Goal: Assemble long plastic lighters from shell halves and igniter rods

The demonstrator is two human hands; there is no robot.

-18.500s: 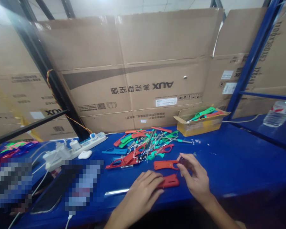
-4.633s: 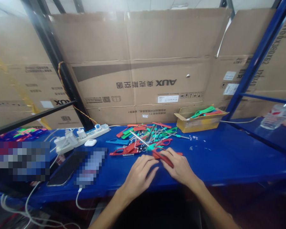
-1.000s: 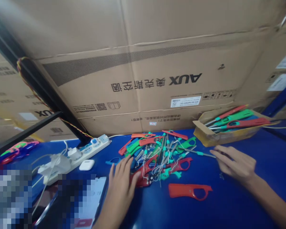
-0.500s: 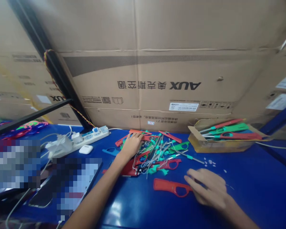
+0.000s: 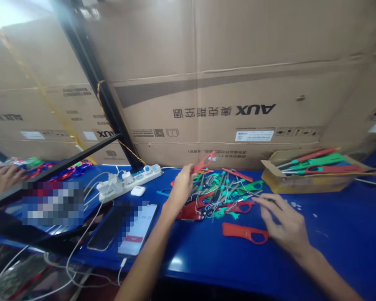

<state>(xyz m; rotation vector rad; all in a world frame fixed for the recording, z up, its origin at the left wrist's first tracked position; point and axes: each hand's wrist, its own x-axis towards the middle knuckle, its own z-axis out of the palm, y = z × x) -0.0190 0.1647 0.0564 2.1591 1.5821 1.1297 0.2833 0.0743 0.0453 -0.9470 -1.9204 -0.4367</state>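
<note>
A narrow red plastic handle shell [image 5: 206,162] is up in the air over the far-left part of the heap, near the far edge of the surface; its long axis runs up and rightward from the grip, free end away from the left hand [image 5: 183,186], whose fingers are closed on its lower end. Below and rightward, a flat orange-red plastic handle shell with a ring at one end [image 5: 238,231] lies between the heap and the front edge, its long axis nearly along that edge, ring toward the right hand [image 5: 285,221], clearly the nearer one. That hand is half curled, fingertips by a thin metal rod [image 5: 251,192]; whether it grips anything, I cannot tell. Behind them spreads the tangled heap of coloured plastic and metal parts [image 5: 224,190] on the glossy blue surface [image 5: 200,255].
</note>
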